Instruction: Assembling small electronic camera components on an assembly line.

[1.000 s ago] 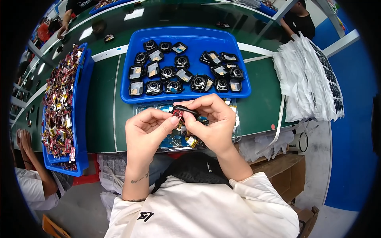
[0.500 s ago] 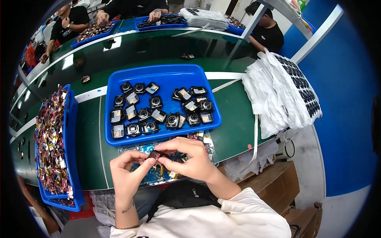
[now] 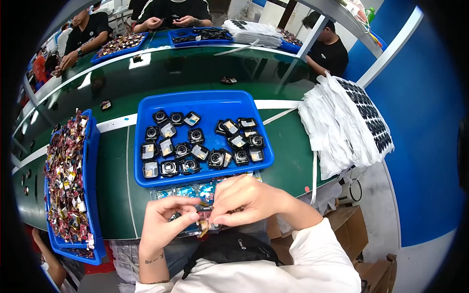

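Note:
Both hands work close together at the table's near edge. My left hand (image 3: 166, 219) pinches a small electronic assembly (image 3: 205, 214) between thumb and forefinger; reddish circuit board and a yellowish piece hanging below show on it. From the right, my right hand (image 3: 246, 200) bends over the same assembly, fingers closed at its edge and hiding part of it. Beneath the hands lies a clear plastic sheet (image 3: 171, 193) with shiny blue bits. Just beyond, a blue tray (image 3: 205, 97) holds several black watch cases (image 3: 168, 168), some showing round backs, others flat pale faces.
At left, a blue bin (image 3: 92, 195) is heaped with small circuit boards and batteries (image 3: 66, 180). A stack of white sheets with black parts (image 3: 337, 122) stands at right. Loose parts (image 3: 228, 80) lie on the green table (image 3: 112, 180). People sit across it; a cardboard box (image 3: 349, 227) is below right.
My right hand has turned over and its fingers now come down on the assembly from above. The assembly has moved slightly nearer to me and its yellowish part shows.

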The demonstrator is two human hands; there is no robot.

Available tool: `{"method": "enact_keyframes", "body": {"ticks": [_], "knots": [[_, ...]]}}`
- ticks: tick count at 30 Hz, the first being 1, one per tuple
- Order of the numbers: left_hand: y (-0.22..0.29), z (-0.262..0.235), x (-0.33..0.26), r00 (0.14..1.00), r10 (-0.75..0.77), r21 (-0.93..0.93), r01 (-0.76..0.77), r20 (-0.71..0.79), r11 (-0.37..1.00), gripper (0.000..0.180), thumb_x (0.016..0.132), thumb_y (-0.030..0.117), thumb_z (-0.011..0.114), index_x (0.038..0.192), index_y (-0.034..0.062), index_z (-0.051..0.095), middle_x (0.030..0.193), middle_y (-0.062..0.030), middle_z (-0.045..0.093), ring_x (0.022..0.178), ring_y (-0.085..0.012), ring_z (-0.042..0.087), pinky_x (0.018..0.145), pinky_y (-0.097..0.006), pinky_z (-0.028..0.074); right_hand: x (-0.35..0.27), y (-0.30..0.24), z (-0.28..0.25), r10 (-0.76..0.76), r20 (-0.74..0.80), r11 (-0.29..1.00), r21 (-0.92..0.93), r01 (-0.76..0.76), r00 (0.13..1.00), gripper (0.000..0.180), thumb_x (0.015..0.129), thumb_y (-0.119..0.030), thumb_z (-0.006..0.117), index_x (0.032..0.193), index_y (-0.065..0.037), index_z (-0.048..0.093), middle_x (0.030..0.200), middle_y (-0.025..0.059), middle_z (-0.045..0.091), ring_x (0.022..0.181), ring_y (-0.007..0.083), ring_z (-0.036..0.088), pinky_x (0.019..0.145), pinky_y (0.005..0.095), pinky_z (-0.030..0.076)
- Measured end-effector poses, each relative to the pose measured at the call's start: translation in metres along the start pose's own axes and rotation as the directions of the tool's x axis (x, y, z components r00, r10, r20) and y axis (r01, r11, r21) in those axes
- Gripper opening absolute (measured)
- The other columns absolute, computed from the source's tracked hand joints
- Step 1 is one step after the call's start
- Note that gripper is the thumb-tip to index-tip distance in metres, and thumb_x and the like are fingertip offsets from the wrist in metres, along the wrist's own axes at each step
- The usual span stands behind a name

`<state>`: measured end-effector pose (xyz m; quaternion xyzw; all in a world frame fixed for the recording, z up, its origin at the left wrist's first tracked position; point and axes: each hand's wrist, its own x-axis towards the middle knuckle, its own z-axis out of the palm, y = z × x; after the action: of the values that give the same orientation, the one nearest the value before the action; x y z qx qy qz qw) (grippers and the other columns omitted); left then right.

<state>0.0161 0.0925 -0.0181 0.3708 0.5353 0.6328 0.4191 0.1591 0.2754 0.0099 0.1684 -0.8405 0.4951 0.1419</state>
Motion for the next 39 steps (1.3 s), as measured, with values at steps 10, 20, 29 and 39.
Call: {"method": "enact_keyframes", "body": {"ticks": [10,20,29,39], "knots": [[-0.039,-0.049,-0.02,0.555,0.443,0.399,-0.208,-0.704,0.893,0.019,0.093,0.007,0.054,0.105,-0.005,0.064,0.1,-0.0079,0.062,0.092,-0.0122,0.059,0.08,-0.024,0.045,-0.019,0.122,-0.15,0.038,-0.835,0.808,-0.297,-0.508,0.549,0.024,0.087,-0.019,0.061,0.102,-0.002,0.069,0.092,0.012,0.071,0.085,0.0212,0.068,0.078,0.0296,0.049],[-0.048,-0.056,-0.014,0.621,0.445,0.528,-0.059,-0.645,0.847,0.014,0.086,0.006,0.062,0.098,0.0016,0.068,0.099,-0.0059,0.063,0.08,-0.0091,0.054,0.064,-0.021,0.039,-0.058,0.208,-0.221,0.217,-0.938,0.248,-0.215,-0.945,0.271,0.06,0.08,-0.047,0.058,0.129,-0.014,0.053,0.12,0.0076,0.064,0.116,0.029,0.056,0.098,0.0479,0.036],[-0.042,-0.054,-0.02,0.643,0.396,0.543,0.037,-0.656,0.839,0.013,0.084,0.004,0.062,0.095,0.0019,0.068,0.094,-0.005,0.064,0.079,-0.0104,0.054,0.064,-0.023,0.039,-0.048,0.205,-0.208,0.175,-0.925,0.119,-0.319,-0.94,0.336,0.052,0.083,-0.037,0.057,0.128,-0.013,0.053,0.115,0.0083,0.065,0.108,0.0307,0.058,0.093,0.0501,0.04],[-0.045,-0.053,-0.012,0.655,0.45,0.581,-0.02,-0.607,0.814,0.006,0.084,0.004,0.062,0.088,0.0033,0.067,0.092,-0.005,0.065,0.085,-0.0133,0.056,0.066,-0.025,0.039,-0.092,0.221,-0.237,-0.091,-0.987,0.752,-0.154,-0.641,0.131,0.028,0.082,-0.001,0.049,0.108,0.0,0.058,0.093,0.0146,0.066,0.072,0.0235,0.064,0.07,0.0327,0.051]]}}
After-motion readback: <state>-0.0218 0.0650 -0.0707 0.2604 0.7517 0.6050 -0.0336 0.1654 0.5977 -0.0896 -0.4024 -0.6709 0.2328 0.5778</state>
